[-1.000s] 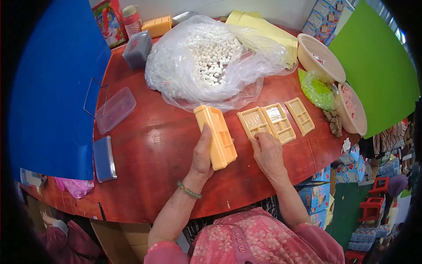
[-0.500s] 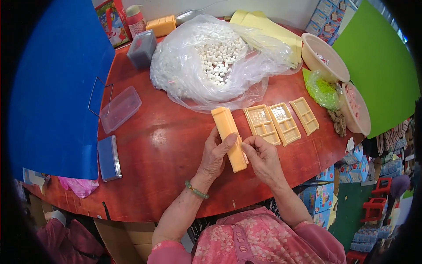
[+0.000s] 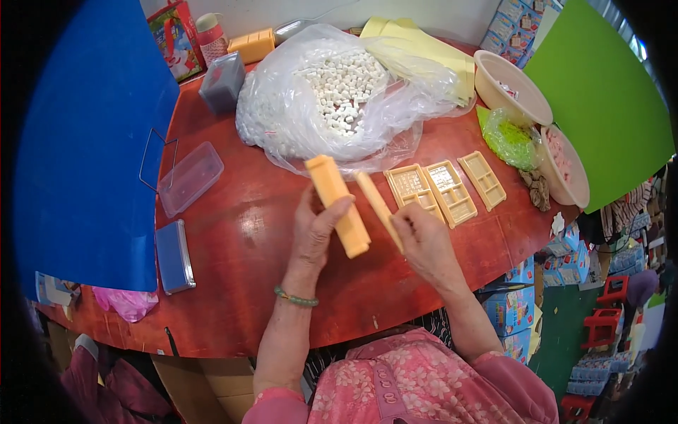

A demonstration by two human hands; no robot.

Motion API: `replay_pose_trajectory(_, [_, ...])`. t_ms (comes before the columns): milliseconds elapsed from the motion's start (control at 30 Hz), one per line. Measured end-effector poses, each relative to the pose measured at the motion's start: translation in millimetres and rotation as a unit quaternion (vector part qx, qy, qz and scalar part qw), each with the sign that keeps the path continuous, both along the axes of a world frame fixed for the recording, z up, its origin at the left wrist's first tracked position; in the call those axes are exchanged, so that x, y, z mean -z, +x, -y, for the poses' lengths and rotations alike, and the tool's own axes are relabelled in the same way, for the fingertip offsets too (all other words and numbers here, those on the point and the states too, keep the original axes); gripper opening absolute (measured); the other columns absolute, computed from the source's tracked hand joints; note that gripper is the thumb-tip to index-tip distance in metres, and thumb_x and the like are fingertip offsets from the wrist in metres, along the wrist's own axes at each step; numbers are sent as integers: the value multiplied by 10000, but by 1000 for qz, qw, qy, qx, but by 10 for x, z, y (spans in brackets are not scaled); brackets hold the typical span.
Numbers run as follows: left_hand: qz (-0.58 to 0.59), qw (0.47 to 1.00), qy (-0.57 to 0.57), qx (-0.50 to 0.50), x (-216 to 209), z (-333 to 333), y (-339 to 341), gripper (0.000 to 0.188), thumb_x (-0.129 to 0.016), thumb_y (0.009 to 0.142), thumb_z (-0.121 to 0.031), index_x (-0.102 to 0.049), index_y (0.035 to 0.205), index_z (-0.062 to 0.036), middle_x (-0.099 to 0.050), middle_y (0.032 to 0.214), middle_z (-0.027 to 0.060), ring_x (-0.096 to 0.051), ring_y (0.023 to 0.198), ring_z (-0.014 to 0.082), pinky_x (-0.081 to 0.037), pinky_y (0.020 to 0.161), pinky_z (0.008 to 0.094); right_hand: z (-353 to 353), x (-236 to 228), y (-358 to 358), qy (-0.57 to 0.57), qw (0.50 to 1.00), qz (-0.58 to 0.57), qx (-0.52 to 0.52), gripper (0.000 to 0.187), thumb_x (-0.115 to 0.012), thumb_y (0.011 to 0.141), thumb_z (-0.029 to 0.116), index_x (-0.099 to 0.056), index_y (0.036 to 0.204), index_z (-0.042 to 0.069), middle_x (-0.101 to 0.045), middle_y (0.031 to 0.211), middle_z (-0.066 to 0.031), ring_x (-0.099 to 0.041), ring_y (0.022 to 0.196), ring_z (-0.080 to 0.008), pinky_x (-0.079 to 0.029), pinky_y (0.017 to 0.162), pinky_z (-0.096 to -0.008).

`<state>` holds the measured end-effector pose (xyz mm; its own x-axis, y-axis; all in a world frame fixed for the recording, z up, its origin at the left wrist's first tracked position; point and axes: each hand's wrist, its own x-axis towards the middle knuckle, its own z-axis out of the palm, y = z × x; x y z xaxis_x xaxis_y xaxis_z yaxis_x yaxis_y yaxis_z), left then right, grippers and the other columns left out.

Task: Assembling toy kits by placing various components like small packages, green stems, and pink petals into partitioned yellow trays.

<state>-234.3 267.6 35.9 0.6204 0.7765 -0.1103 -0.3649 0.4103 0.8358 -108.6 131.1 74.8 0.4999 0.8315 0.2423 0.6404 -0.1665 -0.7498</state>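
My left hand (image 3: 313, 232), with a green bead bracelet at the wrist, is closed around a thick orange stack of plastic trays (image 3: 337, 205), tilted on edge above the table. Between the fingers and thumb of my right hand (image 3: 427, 244) is a single thin orange tray (image 3: 377, 206), held edge-on and apart from the stack. To the right, three pale orange compartment trays (image 3: 453, 195) lie face up on the red table (image 3: 254, 283); my right hand overlaps the near end of the leftmost one. Beyond my hands spreads a large clear plastic bag of small white cubes (image 3: 346, 88).
Two pale bowls (image 3: 487, 67) with pinkish and white bits stand at the right, beside a bag of green pieces (image 3: 510, 141). A clear plastic box (image 3: 192, 178) and a blue case (image 3: 175, 254) lie left. Blue (image 3: 92, 155) and green panels (image 3: 600, 106) flank the table.
The single tray has come away from the stack in my right hand. My left hand has moved left with the rest of the stack, opening a gap between them.
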Motion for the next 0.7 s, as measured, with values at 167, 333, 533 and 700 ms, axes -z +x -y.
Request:
replay_pose_trajectory(167, [2, 997, -30, -70, -48, -248, -202, 555, -778, 754, -192, -495, 1197, -13, -564, 1032, 43, -567, 924, 133, -485, 812, 285, -133, 240, -114, -38, 986, 163, -18, 111, -588, 853, 89, -541, 790, 10, -592, 741, -189, -588, 704, -394, -446, 631, -476])
replay_pose_trajectory(333, [-2, 999, -38, -31, -40, -239, -208, 567, -777, 760, -206, -489, 1210, -18, -551, 1024, 33, -561, 928, 132, -480, 820, 283, -200, 372, -133, -54, 976, 211, -8, 103, -591, 851, 98, -557, 799, 16, -591, 743, -177, -586, 693, -381, -447, 658, -463])
replay_pose_trajectory(533, [-18, 999, -22, 16, -114, -165, -220, 623, -787, 756, -209, -464, 1246, 0, -550, 1042, 42, -557, 957, 137, -472, 851, 292, -120, 207, -200, -30, 975, 220, -4, 150, -597, 859, 144, -553, 779, 25, -595, 720, -157, -604, 683, -330, -445, 650, -433])
replay_pose_trajectory(700, [19, 999, 5, 38, -137, -37, -158, 650, -786, 754, -180, -446, 1273, 15, -557, 1099, 63, -553, 1011, 155, -452, 908, 303, -108, -34, -307, 55, 993, -101, -27, 170, -632, 882, 151, -616, 858, -16, -640, 756, -107, -618, 663, -197, -472, 608, -322])
